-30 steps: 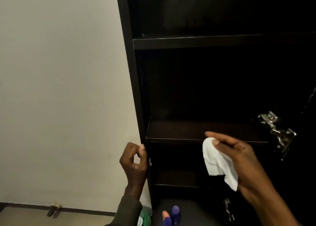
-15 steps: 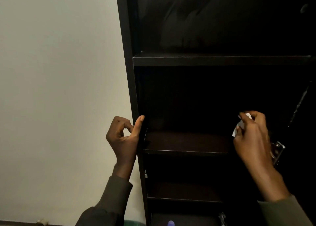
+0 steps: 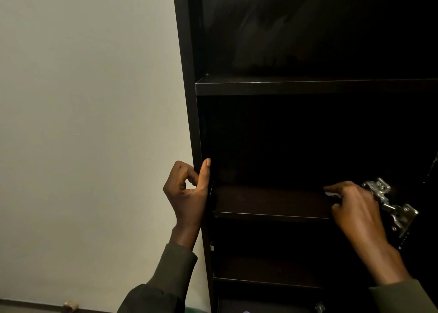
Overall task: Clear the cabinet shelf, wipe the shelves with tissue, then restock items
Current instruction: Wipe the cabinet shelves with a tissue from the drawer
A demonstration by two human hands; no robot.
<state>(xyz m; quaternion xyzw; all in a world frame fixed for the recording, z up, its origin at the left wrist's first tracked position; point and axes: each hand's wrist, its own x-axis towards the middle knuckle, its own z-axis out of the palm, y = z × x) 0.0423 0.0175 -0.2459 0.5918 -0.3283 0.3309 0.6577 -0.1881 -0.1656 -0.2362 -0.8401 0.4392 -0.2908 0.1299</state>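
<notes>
Your right hand (image 3: 355,208) lies low on the middle shelf (image 3: 270,200) at its right end, fingers curled over a tissue (image 3: 333,195) of which only a pale sliver shows under the fingertips. The tissue is almost weightless, soft and easily torn; it will bunch or shred if dragged by one corner, so it looks best kept wadded under the flat of your fingers, with the pressure coming from the pads rather than from a pinch. Just behind your knuckles sits the metal hinge (image 3: 388,206), hard-edged and close enough to snag both paper and skin.

Your left hand (image 3: 187,189) steadies you at the cabinet's side panel (image 3: 189,99): the thumb stands straight against its front edge, the fingers curl loosely toward the wall side, and they hold nothing.

The middle shelf shows bare dark board. The upper shelf (image 3: 308,87) and the lower shelf (image 3: 260,274) are too dim to read; whether they have been wiped cannot be told.
</notes>
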